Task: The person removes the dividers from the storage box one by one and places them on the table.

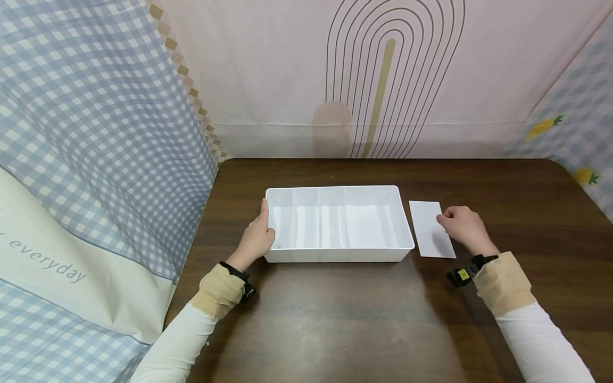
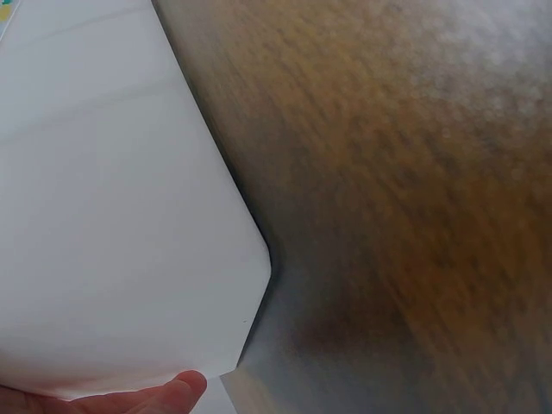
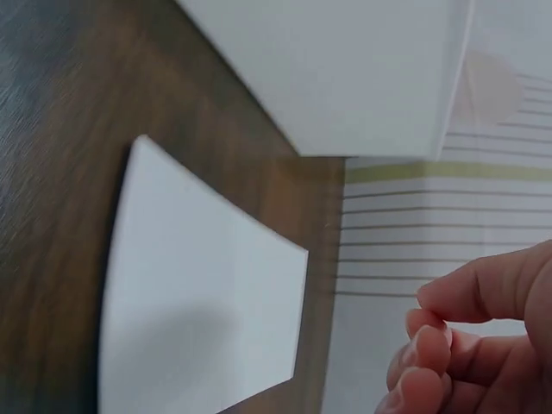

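A long white plastic organizer box point(image 1: 337, 255) with ridges across its inside sits on the table. At its left end my left hand point(image 1: 256, 236) grips the wall, the index finger stretched along the side and the thumb point(image 2: 188, 384) at the rim. To the right of the box lies a flat white rectangular sheet point(image 1: 431, 231), slightly askew. My right hand point(image 1: 463, 226) is over the sheet's right edge, casting a shadow on it. Its fingers point(image 3: 423, 354) are curled with the thumb close against them, and nothing shows between them.
The brown wooden table point(image 1: 306, 319) runs back to a pale curtain point(image 1: 268, 80) with arch lines. Blue checked cloth point(image 1: 96, 106) hangs along the left edge, and more checked cloth point(image 1: 579, 133) with yellow fruit prints hangs at the right.
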Available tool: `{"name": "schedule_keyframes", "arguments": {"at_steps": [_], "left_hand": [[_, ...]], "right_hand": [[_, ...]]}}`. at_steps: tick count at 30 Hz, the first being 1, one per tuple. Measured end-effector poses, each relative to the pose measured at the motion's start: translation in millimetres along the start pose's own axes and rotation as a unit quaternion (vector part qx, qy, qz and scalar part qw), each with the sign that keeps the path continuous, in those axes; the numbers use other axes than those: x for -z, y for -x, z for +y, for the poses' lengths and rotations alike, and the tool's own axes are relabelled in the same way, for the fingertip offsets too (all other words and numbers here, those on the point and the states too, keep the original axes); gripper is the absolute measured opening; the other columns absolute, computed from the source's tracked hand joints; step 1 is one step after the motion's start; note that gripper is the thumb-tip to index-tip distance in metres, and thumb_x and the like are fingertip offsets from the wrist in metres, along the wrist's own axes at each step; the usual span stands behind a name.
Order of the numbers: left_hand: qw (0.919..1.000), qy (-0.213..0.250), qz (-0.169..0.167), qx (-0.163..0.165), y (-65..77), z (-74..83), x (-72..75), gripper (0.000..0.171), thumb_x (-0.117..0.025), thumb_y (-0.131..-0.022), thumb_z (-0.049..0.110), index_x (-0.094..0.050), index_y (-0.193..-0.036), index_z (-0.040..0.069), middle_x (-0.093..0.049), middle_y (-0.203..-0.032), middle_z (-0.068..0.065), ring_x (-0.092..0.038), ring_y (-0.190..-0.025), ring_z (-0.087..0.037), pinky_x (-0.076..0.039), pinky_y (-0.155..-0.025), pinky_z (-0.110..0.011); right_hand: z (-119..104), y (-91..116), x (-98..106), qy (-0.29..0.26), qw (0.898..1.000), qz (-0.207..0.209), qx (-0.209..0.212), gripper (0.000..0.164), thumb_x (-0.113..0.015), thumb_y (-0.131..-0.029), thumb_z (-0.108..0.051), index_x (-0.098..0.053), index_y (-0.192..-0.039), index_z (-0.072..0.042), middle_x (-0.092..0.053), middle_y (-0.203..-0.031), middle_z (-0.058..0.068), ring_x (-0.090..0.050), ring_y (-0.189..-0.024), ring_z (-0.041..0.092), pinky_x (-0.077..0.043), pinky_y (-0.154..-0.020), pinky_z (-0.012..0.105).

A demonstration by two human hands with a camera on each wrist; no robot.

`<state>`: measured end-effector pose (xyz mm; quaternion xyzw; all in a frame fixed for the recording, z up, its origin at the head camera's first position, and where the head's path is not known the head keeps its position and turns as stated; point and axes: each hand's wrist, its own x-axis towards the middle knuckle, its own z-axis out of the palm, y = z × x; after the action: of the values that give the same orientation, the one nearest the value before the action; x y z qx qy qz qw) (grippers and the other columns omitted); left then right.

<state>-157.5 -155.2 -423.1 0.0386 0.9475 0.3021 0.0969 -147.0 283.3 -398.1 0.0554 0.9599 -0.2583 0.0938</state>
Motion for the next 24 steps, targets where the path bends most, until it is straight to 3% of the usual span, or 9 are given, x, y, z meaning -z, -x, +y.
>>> {"name": "schedule_keyframes", "arguments": {"at_steps": [11, 24], "left_hand": [[1.0, 0.003, -0.002, 0.0, 0.3, 0.2, 0.0, 0.073, -0.036, -0.084, 0.005, 0.008, -0.142, 0.008, -0.032, -0.139, -0.02, -0.027, -0.04, -0.012, -0.028, -0.041, -0.025], [0.9999, 0.009, 0.002, -0.004, 0.4, -1.1, -0.6, 0.072, -0.036, -0.084, 0.005, 0.006, -0.142, 0.007, -0.033, -0.138, -0.02, -0.026, -0.039, -0.012, -0.027, -0.039, -0.024]], "right_hand": [[-28.5, 11.9, 4.0, -0.027, 0.999, 0.027, 0.035, 0.033, -0.042, -0.088, -0.028, -0.054, -0.075, -0.001, -0.054, -0.064, 0.006, -0.046, -0.057, 0.017, -0.033, -0.049, 0.027], [-54.5, 24.0, 6.3, -0.047, 0.997, 0.024, 0.06, 0.034, -0.043, -0.089, -0.033, -0.055, -0.081, -0.002, -0.052, -0.068, 0.009, -0.044, -0.058, 0.019, -0.033, -0.049, 0.028]]}}
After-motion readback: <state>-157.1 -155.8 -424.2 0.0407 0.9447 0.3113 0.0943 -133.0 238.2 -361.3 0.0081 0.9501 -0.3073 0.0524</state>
